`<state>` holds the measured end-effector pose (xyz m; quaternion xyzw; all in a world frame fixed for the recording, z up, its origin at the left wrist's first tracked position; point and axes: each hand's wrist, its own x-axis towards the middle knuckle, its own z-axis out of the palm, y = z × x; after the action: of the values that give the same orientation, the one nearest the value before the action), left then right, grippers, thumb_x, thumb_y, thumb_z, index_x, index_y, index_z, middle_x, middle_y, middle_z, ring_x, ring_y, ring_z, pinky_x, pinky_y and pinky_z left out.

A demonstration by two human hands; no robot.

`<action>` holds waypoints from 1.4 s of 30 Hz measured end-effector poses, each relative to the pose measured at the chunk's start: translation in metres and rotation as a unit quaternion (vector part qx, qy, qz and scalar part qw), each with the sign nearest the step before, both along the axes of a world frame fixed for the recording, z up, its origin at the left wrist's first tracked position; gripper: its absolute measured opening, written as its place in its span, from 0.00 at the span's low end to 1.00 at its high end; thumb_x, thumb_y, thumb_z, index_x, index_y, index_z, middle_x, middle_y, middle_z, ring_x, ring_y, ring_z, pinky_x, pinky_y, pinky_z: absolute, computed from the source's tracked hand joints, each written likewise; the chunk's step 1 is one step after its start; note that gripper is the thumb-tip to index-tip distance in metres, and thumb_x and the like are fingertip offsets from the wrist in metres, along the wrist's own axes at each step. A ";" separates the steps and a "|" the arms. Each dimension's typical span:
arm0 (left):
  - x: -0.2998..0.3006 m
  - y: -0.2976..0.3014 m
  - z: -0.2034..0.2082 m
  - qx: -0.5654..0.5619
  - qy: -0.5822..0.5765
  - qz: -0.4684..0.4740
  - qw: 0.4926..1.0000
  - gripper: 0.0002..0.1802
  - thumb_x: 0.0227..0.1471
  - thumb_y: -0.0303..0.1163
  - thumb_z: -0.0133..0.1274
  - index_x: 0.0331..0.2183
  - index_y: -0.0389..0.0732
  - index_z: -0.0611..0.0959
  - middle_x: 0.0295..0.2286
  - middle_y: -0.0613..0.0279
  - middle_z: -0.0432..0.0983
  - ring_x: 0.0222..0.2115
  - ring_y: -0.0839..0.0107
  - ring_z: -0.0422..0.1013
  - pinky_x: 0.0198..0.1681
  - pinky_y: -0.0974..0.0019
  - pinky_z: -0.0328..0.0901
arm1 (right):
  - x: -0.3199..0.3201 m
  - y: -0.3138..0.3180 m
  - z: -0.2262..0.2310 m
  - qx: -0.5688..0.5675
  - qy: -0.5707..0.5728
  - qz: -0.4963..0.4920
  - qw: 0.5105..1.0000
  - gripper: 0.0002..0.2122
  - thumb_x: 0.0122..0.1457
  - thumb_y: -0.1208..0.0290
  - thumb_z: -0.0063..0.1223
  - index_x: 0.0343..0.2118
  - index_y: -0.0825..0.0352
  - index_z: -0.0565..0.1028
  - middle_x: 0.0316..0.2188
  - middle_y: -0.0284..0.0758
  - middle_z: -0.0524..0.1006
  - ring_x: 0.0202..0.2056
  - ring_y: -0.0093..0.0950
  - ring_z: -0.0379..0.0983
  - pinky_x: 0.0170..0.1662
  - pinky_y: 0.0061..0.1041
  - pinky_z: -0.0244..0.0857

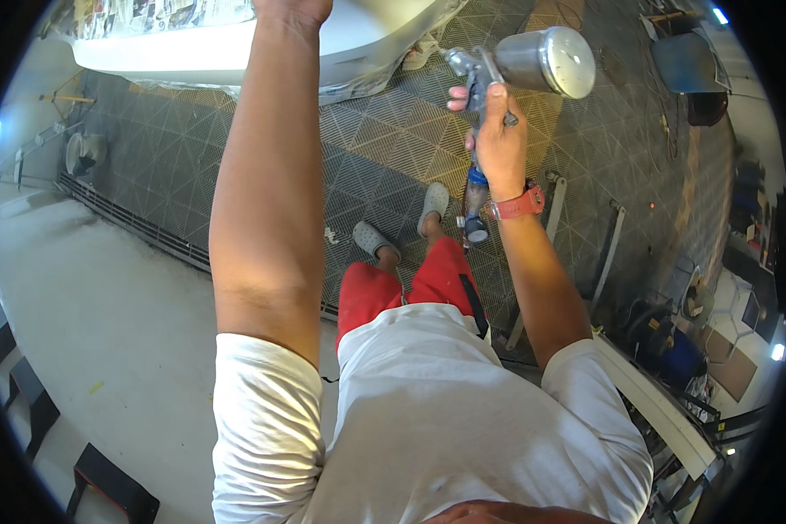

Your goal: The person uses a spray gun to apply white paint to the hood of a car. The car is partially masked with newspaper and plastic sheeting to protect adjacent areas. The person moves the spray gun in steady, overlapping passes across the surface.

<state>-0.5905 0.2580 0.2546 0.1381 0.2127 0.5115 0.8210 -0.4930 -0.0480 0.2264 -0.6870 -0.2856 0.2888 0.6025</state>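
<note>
My right hand (pixel 502 144) is wrapped round the handle of a metal spray gun (pixel 476 83). A large silver paint cup (pixel 524 61) with a round pale lid sticks out to the gun's right, and a blue-banded fitting (pixel 476 179) hangs below the grip. My left arm reaches far forward, and only the base of my left hand (pixel 295 9) shows at the top edge; its fingers are cut off from view. Beneath that hand lies a glossy white car body panel (pixel 358 35), its far part covered with newspaper masking (pixel 162 16).
Grey and yellow grid flooring (pixel 367 144) surrounds my feet in grey clogs (pixel 375 237). Metal stand legs (pixel 607 253) are at the right, beside a dark blue tank (pixel 668 345). A dark chair (pixel 690 70) stands far right. A bucket (pixel 83 153) sits far left.
</note>
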 end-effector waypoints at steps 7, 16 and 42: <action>-0.040 -0.002 0.000 -0.043 -0.012 -0.016 0.999 0.44 0.69 0.62 0.29 0.69 0.37 0.51 0.62 0.51 0.64 0.60 0.57 0.63 0.62 0.56 0.61 | -0.015 0.028 0.012 0.069 -0.004 -0.078 0.995 0.24 0.75 0.52 0.37 0.48 0.70 0.76 0.32 0.34 0.83 0.26 0.19 0.76 0.21 0.19 0.66; -0.214 -0.131 -0.136 -0.116 0.145 0.066 0.980 0.43 0.69 0.59 0.35 0.70 0.36 0.52 0.66 0.47 0.56 0.63 0.56 0.62 0.60 0.60 0.66 | -0.077 0.066 0.034 0.072 0.052 0.161 0.983 0.25 0.73 0.49 0.42 0.47 0.71 0.78 0.27 0.34 0.82 0.29 0.21 0.78 0.36 0.22 0.73; -0.243 -0.498 -0.223 -0.111 0.654 -0.119 0.739 0.33 0.66 0.50 0.51 0.62 0.37 0.71 0.54 0.53 0.74 0.54 0.64 0.71 0.58 0.62 0.64 | 0.371 0.118 0.014 -0.019 -0.134 -0.027 0.990 0.31 0.72 0.42 0.31 0.47 0.67 0.78 0.28 0.39 0.83 0.24 0.29 0.81 0.18 0.26 0.68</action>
<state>-0.8336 -0.2402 0.0316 0.3706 0.7344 0.1668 0.5436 -0.1222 0.0703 0.2404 -0.7382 -0.3392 0.1833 0.5535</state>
